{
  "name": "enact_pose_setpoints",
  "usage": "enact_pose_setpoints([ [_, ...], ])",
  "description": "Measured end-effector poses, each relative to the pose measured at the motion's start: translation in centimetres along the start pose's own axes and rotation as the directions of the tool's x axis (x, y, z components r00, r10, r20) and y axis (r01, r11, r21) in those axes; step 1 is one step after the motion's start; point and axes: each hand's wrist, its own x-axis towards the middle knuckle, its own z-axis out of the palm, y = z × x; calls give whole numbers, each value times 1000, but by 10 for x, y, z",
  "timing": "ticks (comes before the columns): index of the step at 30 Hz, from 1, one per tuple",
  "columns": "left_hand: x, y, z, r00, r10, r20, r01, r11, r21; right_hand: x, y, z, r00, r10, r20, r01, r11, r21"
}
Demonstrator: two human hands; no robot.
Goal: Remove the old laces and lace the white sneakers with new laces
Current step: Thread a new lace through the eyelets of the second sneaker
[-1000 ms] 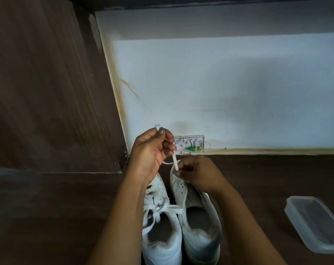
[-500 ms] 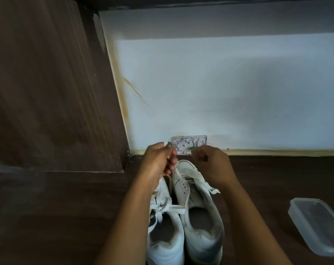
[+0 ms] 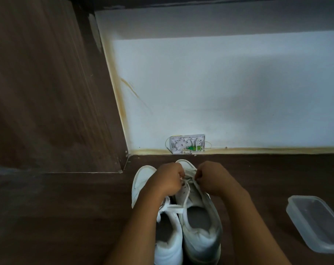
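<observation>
- Placement: left sneaker (image 3: pixel 143 180) and right sneaker (image 3: pixel 202 243) stand touching, side by side on the floor (image 3: pixel 66 217). Their toes point to the wall (image 3: pixel 219 92) and their heels to you, so the eyelet rows face up under your eyes.
- Your left hand (image 3: pixel 166 180) and right hand (image 3: pixel 214 178) are both curled over the front of the right sneaker, one on each side of the tongue.
- Each hand seems to pinch the lace (image 3: pixel 189 181) right at the lowest eyelets. Holding it that close to the holes lets you steer it and keep both ends even.
- The right sneaker's upper eyelets show no lace. You cannot tell from this view whether you are threading it in or drawing it out.
- The left lace (image 3: pixel 172 209) is still in its shoe, loose across the opening, so that sneaker likely waits its turn.
- The tub (image 3: pixel 319 224) lies well apart on your right, probably for laces. Its contents are unclear.
</observation>
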Motion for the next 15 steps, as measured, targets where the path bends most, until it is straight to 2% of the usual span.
enact_pose_setpoints([
  [3, 0, -2, 1, 999, -47, -4, 47, 997, -54, 1, -1, 2, 1000, 26, 14, -26, 1000, -6],
  [7, 5, -4, 1, 996, -89, 11, 89, 996, -2, 0, -1, 4, 998, 34, 59, -30, 997, -64],
  [10, 8, -5, 0, 991, -136, 16, 136, 991, 3, 0, 1, 5, 998, 51, 39, -47, 994, -97],
  [15, 11, -5, 1, 993, -118, 25, 120, 990, -76, 3, 3, 5, 996, 66, 54, -62, 995, -73],
])
